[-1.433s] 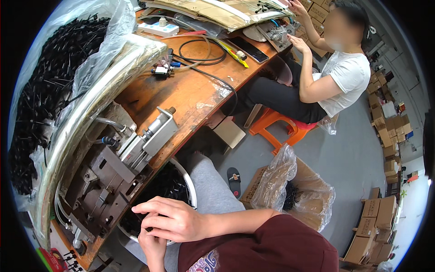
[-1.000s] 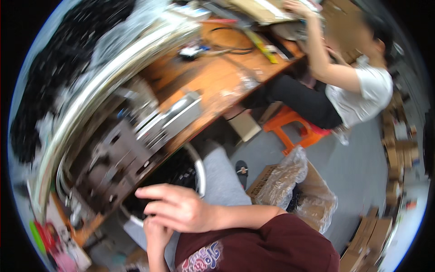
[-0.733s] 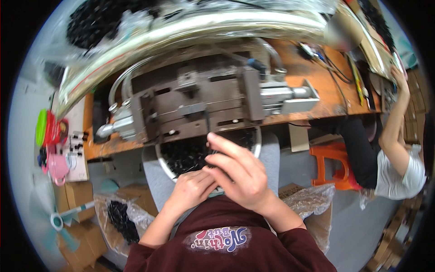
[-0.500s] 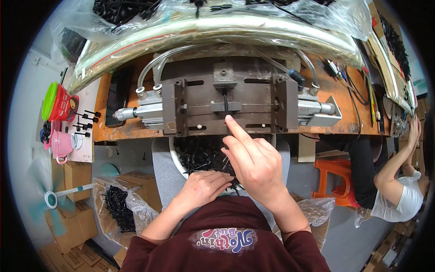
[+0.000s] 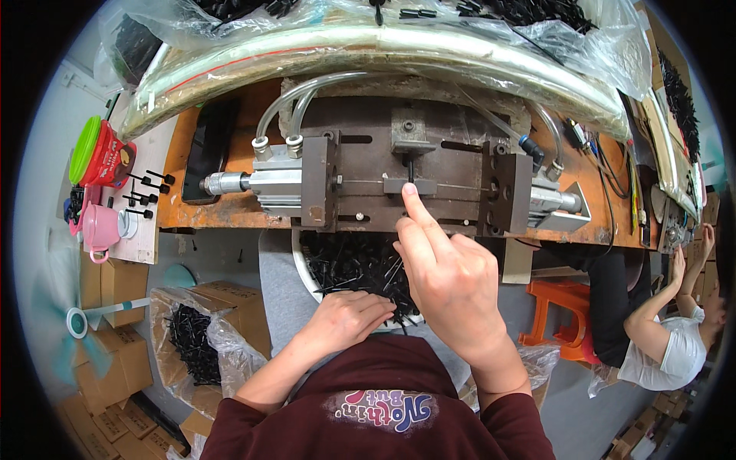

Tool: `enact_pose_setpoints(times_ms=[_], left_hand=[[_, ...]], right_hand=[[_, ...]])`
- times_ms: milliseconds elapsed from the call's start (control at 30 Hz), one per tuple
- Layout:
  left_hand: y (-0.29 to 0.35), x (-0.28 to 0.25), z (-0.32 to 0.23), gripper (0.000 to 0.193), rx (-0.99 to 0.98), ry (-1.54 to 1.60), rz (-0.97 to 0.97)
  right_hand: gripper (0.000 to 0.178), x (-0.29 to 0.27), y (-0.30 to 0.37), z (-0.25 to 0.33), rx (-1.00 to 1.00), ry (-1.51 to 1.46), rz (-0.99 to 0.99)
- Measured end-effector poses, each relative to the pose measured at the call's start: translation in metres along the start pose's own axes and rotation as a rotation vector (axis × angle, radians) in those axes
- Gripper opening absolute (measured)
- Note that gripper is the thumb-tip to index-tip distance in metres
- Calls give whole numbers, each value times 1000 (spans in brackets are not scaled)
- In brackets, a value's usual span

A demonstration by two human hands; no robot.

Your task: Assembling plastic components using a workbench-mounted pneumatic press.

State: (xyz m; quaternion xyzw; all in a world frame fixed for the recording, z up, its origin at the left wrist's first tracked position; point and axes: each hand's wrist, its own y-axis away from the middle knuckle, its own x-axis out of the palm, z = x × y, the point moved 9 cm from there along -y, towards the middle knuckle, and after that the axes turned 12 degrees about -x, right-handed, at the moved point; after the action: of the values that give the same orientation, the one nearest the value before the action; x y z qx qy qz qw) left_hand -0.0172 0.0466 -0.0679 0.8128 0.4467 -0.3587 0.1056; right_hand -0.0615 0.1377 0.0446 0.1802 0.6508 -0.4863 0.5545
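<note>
Fixture (image 5: 368, 165): brown metal, sat along the front edge of the wooden bench (image 5: 184, 215), with 2 silvery cylinders (image 5: 277, 188), 1 at each end, and clear tubes (image 5: 284, 98) curving up behind.
Black piece (image 5: 410, 170): slim, lay front to back across the small grey block (image 5: 392, 186) mid-fixture, its far end at a grey bracket (image 5: 414, 146).
Right hand (image 5: 452, 268): index finger stretched out, its tip on the near end of the black piece; remaining fingers bent; whether they held anything could not be told.
Left hand (image 5: 349, 316): back upward, fingers together and bent at the basin's near side, tips beside loose pieces; whether it gripped any could not be told.
Basin (image 5: 299, 264): white-rimmed, below the bench's front edge, heaped with loose black pieces (image 5: 356, 261).
Rear edge: long curved bundle (image 5: 376, 50) in clear film.
Left edge: dark flat slab (image 5: 207, 149) near it; beyond, red tub (image 5: 115, 165) and pink cup (image 5: 102, 226) on a pale board (image 5: 146, 244).
Right edge: co-worker (image 5: 667, 349) in white beyond it, near an orange stool (image 5: 540, 310).
</note>
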Motion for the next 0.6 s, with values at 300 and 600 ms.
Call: enact_pose_setpoints(times_ms=[300,600], left_hand=[[14,1,25,7,-87,55,-24],[56,-43,93,20,-412,54,-492]], right_hand=[[20,2,5,-8,4,-42,-82],[24,31,57,10,-155,-409,-209]])
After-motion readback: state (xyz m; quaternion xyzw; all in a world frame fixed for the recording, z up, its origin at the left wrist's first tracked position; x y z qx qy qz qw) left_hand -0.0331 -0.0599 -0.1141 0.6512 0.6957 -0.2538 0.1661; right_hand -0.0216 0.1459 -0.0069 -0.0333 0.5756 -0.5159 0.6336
